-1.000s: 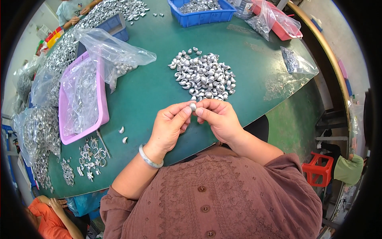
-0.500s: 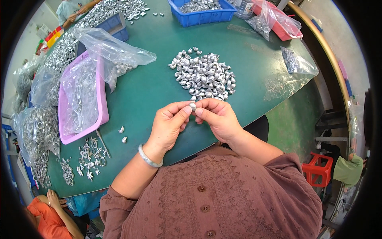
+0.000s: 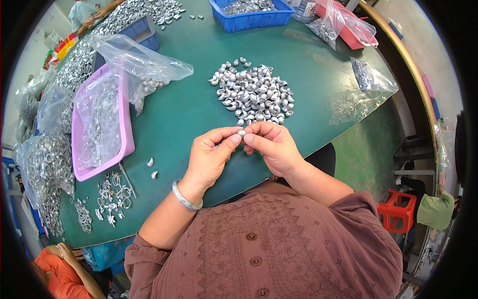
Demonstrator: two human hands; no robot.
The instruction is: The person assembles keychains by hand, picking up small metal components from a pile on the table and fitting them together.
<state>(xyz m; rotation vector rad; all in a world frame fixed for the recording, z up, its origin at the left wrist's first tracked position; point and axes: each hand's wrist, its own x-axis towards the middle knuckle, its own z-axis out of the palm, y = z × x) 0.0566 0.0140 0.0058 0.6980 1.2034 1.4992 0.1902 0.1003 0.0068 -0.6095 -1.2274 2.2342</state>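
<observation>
Between my two hands is a small silvery metal piece (image 3: 241, 133), curved and ribbed like a shell. The thumb and forefinger of my left hand (image 3: 211, 154) pinch one side of it; those of my right hand (image 3: 271, 147) pinch the other. Both hands are closed over the table's near edge. Just beyond my fingertips lies a pile of similar curved silver pieces (image 3: 256, 94). Two loose curved pieces (image 3: 154, 175) rest on the green table (image 3: 179, 114) to the left of my left hand. A pale bangle (image 3: 185, 197) circles my left wrist.
A purple basket (image 3: 128, 124) with bagged parts stands at left, near small metal rings and fittings (image 3: 113, 198). Blue (image 3: 254, 21) and red (image 3: 348, 37) bins stand at the far side. A person in orange (image 3: 62, 271) sits lower left; a red stool (image 3: 397, 212) stands right.
Both hands stay in nearly the same place, still pinching the silver piece, which looks slightly turned. The orange-clad person's hand at lower left has shifted a little.
</observation>
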